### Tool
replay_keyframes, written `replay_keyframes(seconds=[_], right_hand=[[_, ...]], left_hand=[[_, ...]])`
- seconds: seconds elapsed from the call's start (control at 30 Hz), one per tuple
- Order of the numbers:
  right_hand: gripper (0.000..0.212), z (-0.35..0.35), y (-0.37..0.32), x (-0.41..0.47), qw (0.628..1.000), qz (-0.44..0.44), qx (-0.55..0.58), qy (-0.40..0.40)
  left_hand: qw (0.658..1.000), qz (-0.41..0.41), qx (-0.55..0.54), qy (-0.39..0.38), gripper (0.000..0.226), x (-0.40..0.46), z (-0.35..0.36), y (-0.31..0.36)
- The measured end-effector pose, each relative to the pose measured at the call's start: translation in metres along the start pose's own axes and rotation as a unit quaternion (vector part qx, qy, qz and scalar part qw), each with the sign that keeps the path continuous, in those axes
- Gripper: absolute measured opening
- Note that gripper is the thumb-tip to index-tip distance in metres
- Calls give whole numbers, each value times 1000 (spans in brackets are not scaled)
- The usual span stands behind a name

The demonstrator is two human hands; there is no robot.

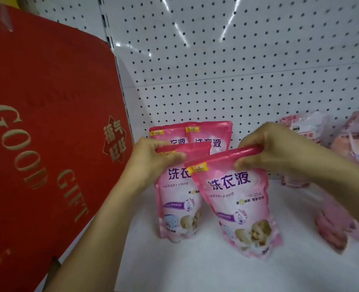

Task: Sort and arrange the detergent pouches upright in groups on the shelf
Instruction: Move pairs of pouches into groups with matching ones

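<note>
A: Red cardboard fills your left side, a big gift box (43, 127) with gold "GOOD GIFT" lettering, tilted and leaning in beside the shelf (195, 268).

B: And behind it?

A: White pegboard (237, 70) forms the back wall. The shelf below it is white too.

B: Where are the pouches you're sorting?

A: Your right pouch (239, 205) stands nearest you, leaning a little, base on the shelf. Your left pouch (178, 207) stands just behind and to its left, partly overlapped by it. Two back pouches (195, 133) stand upright side by side against the pegboard. Blurred pink pouches (332, 228) lie farther right, too smeared to count.

B: The hands?

A: Your left hand (153, 159) pinches the top seal of the left pouch, thumb in front, fingers curled over. Your right hand (273, 148) pinches the top edge of the right pouch the same way.
</note>
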State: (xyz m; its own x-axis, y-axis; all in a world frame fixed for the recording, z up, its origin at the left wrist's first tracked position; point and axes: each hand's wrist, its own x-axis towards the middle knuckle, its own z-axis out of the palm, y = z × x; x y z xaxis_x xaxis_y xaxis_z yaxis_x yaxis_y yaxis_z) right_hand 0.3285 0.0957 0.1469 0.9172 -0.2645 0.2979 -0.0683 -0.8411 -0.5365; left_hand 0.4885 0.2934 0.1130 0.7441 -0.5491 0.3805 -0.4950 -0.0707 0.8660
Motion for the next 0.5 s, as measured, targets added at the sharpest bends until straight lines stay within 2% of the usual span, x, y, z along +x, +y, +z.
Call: replay_keyframes(seconds=[0.1, 0.3, 0.4, 0.5], right_hand=[[15, -12, 1, 7, 997, 4, -73, -5], [14, -48, 6, 28, 994, 53, -88, -44], [14, -66, 16, 46, 990, 76, -94, -68], [3, -79, 30, 66, 989, 101, -88, -68]], left_hand=[[1000, 4, 6, -8, 14, 8, -4, -1], [999, 5, 33, -18, 28, 38, -5, -8], [999, 19, 39, -27, 18, 55, -5, -9], [999, 18, 23, -27, 9, 70, 1, -12]])
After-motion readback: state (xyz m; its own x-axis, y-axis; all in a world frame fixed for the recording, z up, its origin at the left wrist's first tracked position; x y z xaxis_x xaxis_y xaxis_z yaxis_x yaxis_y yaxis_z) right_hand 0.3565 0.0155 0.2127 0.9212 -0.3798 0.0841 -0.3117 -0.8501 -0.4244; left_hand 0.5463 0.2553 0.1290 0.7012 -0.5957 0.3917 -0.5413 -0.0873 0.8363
